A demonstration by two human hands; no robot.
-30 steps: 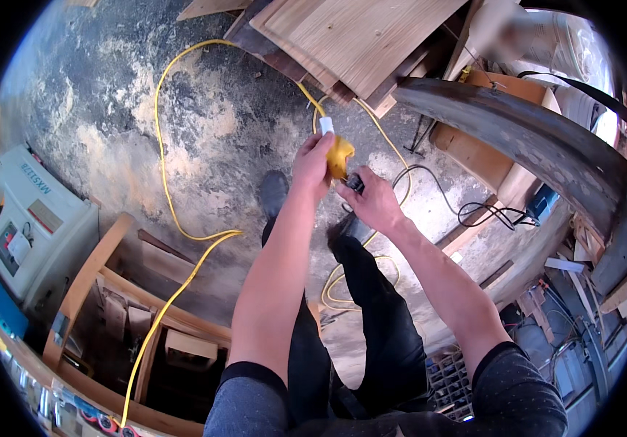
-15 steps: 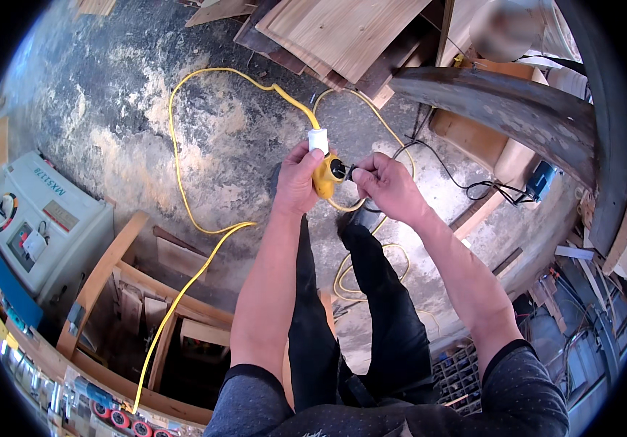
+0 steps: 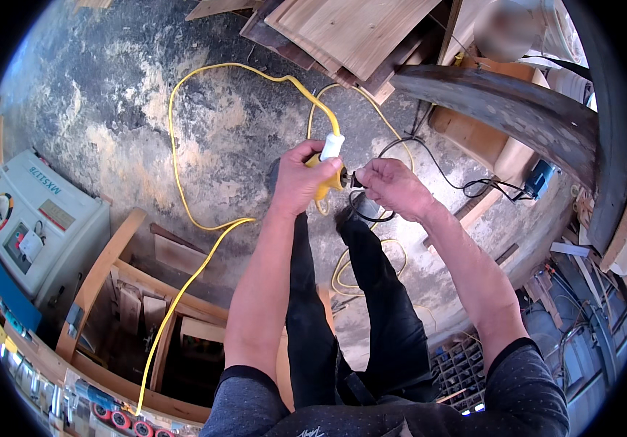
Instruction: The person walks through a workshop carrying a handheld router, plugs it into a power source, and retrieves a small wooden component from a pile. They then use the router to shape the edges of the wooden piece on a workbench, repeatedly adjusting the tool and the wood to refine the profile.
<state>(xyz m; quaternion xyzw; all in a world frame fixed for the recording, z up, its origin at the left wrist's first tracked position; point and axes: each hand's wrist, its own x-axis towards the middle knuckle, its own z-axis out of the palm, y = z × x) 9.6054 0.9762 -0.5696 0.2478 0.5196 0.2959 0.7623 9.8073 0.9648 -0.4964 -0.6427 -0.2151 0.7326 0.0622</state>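
Socket (image 3: pixel 325 189) turned toward plug (image 3: pixel 358 179), hands (image 3: pixel 300 180) (image 3: pixel 399 191) gripping both

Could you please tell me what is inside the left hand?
The left hand holds a yellow socket; its white collar and the side facing the right hand show. The part enclosed by the left hand is covered and cannot be seen.

Floor (image 3: pixel 120 95) grey, worn, blotched with pale patches. Yellow cable (image 3: pixel 172 138) loops across it; black cord (image 3: pixel 482 181) lies tangled at right, near a wooden strip (image 3: pixel 474 210).
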